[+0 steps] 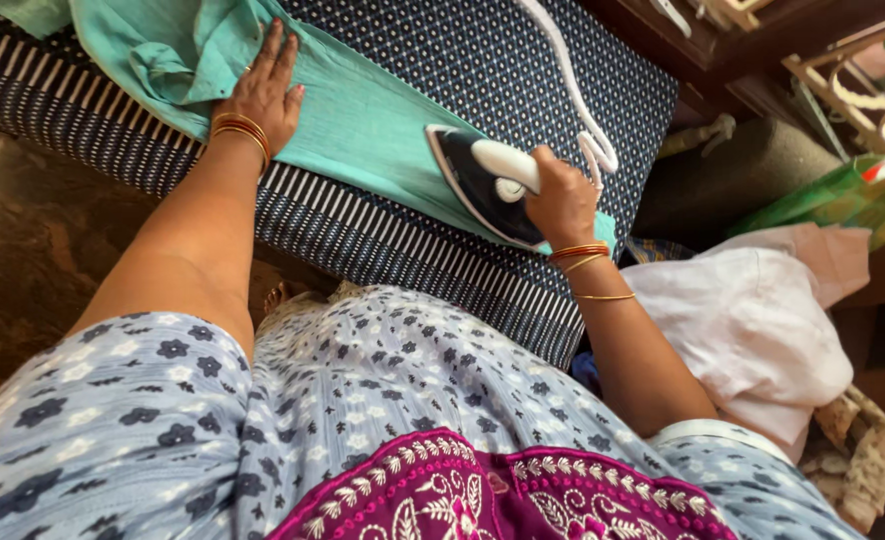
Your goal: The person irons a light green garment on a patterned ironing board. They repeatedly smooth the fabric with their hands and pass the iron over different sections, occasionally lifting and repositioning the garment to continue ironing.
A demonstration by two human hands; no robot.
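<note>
While gripped, iron (pixel 478 180) tip points upper-left.

One head camera looks steeply down from above the person's chest, close over the padded board (pixel 523 70) (tilted across the frame), with floor (pixel 23 230) at left.

Surface: padded board/bench (pixel 523 60), runs diag. upper right to lower left.
Cover: navy cloth w/ small white dots on top; black-and-white striped band (pixel 363 225) along near edge.
On cover: teal garment (pixel 363 120), spread flat across middle, bunched at upper left.
On garment: iron (pixel 478 185), dark soleplate, white handle, tip twd. upper left.
Also on cover: white cord (pixel 573 95), trails from iron twd. far edge, looped nr. right end.
</note>
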